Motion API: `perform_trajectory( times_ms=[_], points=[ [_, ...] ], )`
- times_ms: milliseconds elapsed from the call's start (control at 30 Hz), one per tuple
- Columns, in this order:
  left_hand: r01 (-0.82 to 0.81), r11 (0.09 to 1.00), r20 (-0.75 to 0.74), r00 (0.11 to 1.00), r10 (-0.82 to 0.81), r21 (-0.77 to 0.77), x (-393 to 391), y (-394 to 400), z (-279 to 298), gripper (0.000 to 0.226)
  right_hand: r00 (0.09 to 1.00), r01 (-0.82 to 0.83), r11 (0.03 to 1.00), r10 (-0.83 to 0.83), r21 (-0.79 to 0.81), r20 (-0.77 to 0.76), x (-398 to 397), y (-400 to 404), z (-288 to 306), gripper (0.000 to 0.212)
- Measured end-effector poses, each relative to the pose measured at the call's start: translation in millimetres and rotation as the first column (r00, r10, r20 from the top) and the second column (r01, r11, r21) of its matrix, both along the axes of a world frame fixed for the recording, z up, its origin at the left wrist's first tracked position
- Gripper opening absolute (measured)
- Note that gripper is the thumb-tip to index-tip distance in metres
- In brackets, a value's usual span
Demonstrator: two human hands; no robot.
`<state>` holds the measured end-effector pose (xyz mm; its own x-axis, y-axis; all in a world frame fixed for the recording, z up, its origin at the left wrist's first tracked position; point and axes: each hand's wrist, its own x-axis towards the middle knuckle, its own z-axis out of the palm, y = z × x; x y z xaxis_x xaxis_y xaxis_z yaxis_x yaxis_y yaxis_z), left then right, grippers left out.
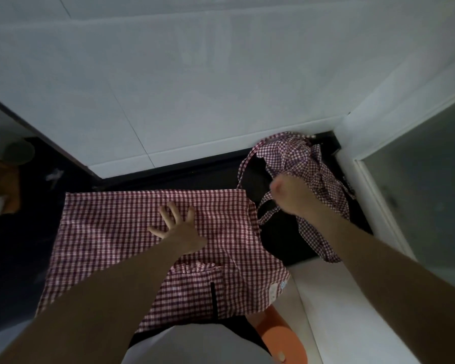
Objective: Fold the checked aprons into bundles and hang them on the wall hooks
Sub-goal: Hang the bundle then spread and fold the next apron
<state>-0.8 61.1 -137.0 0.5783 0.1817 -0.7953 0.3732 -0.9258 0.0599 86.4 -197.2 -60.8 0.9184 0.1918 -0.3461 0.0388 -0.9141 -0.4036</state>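
Left hand [176, 227] flat, fingers spread, pressing apron [111, 232] at centre. Right hand [289, 193] fisted, apparently gripping strap [267, 210]; hard tug may skew spread cloth.

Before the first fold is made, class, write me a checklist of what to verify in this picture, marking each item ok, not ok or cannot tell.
1. Spread apron lies flat on the dark counter: ok, though its near edge hangs over the front.
2. Left hand presses it, fingers spread: ok.
3. Right hand has hold of a strap: cannot tell, it is blurred.
4. Straps tucked clear of the fold: not ok, loops trail off to the right.
5. Second apron out of the way: ok, crumpled in the corner.
6. Wall hooks within reach: cannot tell, none in view.
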Motion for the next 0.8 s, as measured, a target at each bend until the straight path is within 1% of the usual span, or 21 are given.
perform_trajectory(
  times_ms=[33,67,100,133,200,233,267,300,333,367,433,500,567,633,700,767,800],
  points=[
    [0.001,1.0,0.019,1.0,-0.001,0.008,-0.6,-0.8,-0.6,0.106,0.978,-0.038,0.998,0.026,-0.055,-0.207,-14.1,-1.7,-16.1,0.018],
    [0.004,1.0,0.033,0.999,-0.005,0.026,-1.2,-2.2,-2.4,0.107,0.934,-0.047,0.997,0.024,-0.056,-0.357,-29.8,-1.5,-29.1,0.018],
    [0.001,0.998,0.041,0.999,-0.003,0.056,-2.0,-2.1,-4.3,0.108,0.892,-0.021,0.999,0.006,-0.029,-0.453,-43.6,2.2,-38.7,0.027],
    [-0.001,0.995,0.045,0.999,-0.003,0.1,-2.6,-3.6,-4.7,0.108,0.862,0.048,0.999,-0.034,0.015,-0.505,-55.9,5.1,-47.9,0.038],
    [0.031,0.98,0.068,0.997,-0.045,0.198,-3.5,-7.9,-1.7,0.108,0.843,0.24,0.965,-0.153,0.105,-0.516,-74.6,15.7,-60.3,0.055],
    [0.099,0.965,0.117,0.985,-0.13,0.242,-4.0,-11.3,0.2,0.107,0.838,0.338,0.931,-0.23,0.138,-0.496,-81.0,20.5,-66.7,0.063],
    [0.195,0.944,0.195,0.948,-0.251,0.266,-4.4,-15.3,0.7,0.101,0.828,0.414,0.897,-0.3,0.156,-0.473,-85.1,25.6,-70.9,0.071],
    [0.295,0.922,0.271,0.893,-0.359,0.252,-4.0,-19.9,0.1,0.094,0.819,0.469,0.865,-0.352,0.177,-0.453,-88.4,30.8,-74.3,0.077],
    [0.37,0.91,0.326,0.85,-0.414,0.189,-3.1,-24.4,-0.8,0.09,0.809,0.507,0.84,-0.388,0.191,-0.443,-90.8,36.1,-76.3,0.084],
    [0.404,0.91,0.348,0.843,-0.411,0.094,-1.7,-29.0,-2.2,0.093,0.796,0.54,0.818,-0.422,0.197,-0.433,-93.4,40.8,-79.4,0.091],
    [0.387,0.918,0.3,0.888,-0.348,-0.082,-0.8,-36.1,-6.5,0.103,0.782,0.575,0.801,-0.477,0.169,-0.402,-97.9,49.7,-80.1,0.099],
    [0.353,0.927,0.235,0.918,-0.318,-0.126,-2.3,-37.1,-12.2,0.106,0.809,0.549,0.829,-0.494,0.107,-0.319,-100.2,56.1,-80.9,0.09],
    [0.34,0.934,0.22,0.925,-0.31,-0.111,-4.8,-32.0,-17.0,0.112,0.83,0.521,0.849,-0.48,0.09,-0.284,-101.5,61.9,-80.2,0.077],
    [0.36,0.929,0.204,0.919,-0.338,-0.086,-8.3,-23.7,-18.3,0.127,0.817,0.515,0.853,-0.458,0.084,-0.35,-103.3,65.0,-83.7,0.062],
    [0.423,0.904,0.173,0.896,-0.409,-0.056,-11.9,-14.3,-17.0,0.138,0.811,0.461,0.885,-0.39,0.066,-0.436,-104.2,66.8,-91.4,0.044],
    [0.473,0.88,0.143,0.875,-0.463,-0.042,-13.3,-4.5,-15.2,0.143,0.805,0.414,0.909,-0.338,0.053,-0.489,-101.2,65.1,-92.3,0.027],
    [0.49,0.871,0.136,0.866,-0.481,-0.039,-13.1,-0.1,-14.6,0.144,0.804,0.388,0.92,-0.307,0.058,-0.508,-98.4,61.8,-91.2,0.024]
  ],
)
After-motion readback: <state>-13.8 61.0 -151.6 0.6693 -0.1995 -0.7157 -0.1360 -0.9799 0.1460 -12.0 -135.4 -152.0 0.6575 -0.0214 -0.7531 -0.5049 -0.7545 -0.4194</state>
